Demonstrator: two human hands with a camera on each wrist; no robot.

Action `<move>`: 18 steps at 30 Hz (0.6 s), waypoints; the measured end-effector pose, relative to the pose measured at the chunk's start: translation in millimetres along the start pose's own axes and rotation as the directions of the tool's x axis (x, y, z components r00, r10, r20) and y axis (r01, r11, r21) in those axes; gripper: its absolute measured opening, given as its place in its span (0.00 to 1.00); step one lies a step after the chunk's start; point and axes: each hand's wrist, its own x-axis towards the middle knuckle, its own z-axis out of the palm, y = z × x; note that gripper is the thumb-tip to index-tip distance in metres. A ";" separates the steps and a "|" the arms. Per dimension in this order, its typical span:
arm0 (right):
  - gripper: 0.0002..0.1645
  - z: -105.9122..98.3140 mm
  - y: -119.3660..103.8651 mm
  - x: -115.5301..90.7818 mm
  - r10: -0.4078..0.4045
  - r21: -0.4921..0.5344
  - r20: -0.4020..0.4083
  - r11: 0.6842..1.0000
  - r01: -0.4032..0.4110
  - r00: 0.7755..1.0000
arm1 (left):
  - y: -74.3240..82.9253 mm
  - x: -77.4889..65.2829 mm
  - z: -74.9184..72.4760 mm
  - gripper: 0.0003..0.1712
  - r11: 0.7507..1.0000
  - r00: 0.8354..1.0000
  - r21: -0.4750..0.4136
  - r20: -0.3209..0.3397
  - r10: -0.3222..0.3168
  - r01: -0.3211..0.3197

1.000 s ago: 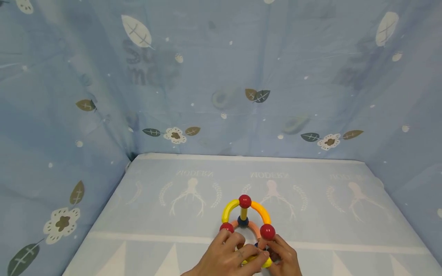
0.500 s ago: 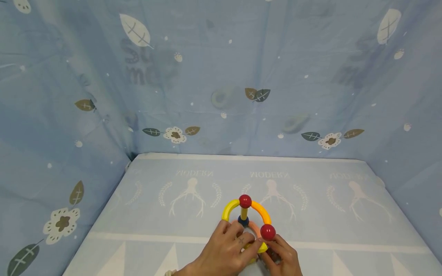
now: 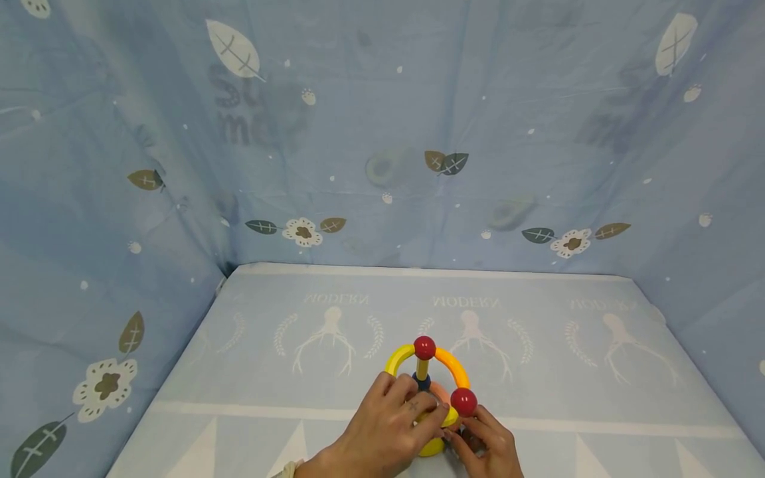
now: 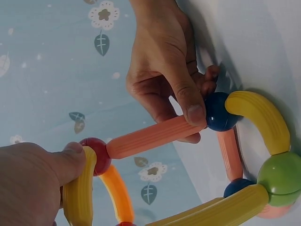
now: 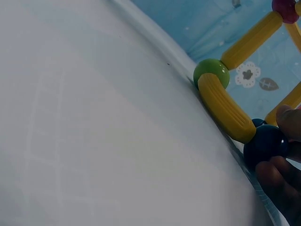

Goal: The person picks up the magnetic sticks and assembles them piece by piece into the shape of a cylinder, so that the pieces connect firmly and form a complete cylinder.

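A frame of magnetic sticks and balls stands between both hands. My left hand [image 3: 385, 428] pinches a curved yellow magnetic stick [image 4: 77, 197], whose end is right at a red ball [image 4: 96, 155]. My right hand [image 4: 162, 66] pinches a straight salmon stick [image 4: 150, 136] between thumb and finger, beside a dark blue ball [image 4: 218, 113]. That salmon stick runs up from the blue ball to the red one. At the frame's base, another curved yellow stick [image 5: 225, 110] joins the blue ball to a green ball [image 5: 211, 73]. In the head view my left fingers hide the frame's left side.
The frame's top has a red ball [image 3: 424, 348] with an orange curved stick [image 3: 452, 367] to its right. A pale printed cloth covers the table [image 3: 269, 372]. Blue patterned fabric [image 3: 358, 133] hangs behind and at both sides.
The curved yellow stick in my left hand has risen from low between the hands toward the right-hand red ball. My left hand has shifted slightly up; my right hand stays nearly in place.
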 end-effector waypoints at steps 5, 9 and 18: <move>0.20 0.5 -1.8 0.5 0.014 -0.009 -0.007 1.000 -0.014 1.000 | -0.4 0.2 -0.5 0.12 1.000 1.000 -0.027 0.009 -0.008 0.009; 0.20 0.8 -1.7 0.5 0.014 -0.010 -0.005 1.000 -0.014 1.000 | -1.3 0.6 0.0 0.12 0.999 1.000 -0.050 0.004 -0.011 0.011; 0.22 0.5 0.0 -0.2 -0.031 -0.011 -0.010 0.999 0.031 0.999 | -1.9 0.7 1.3 0.14 0.999 1.000 -0.050 0.006 -0.019 0.020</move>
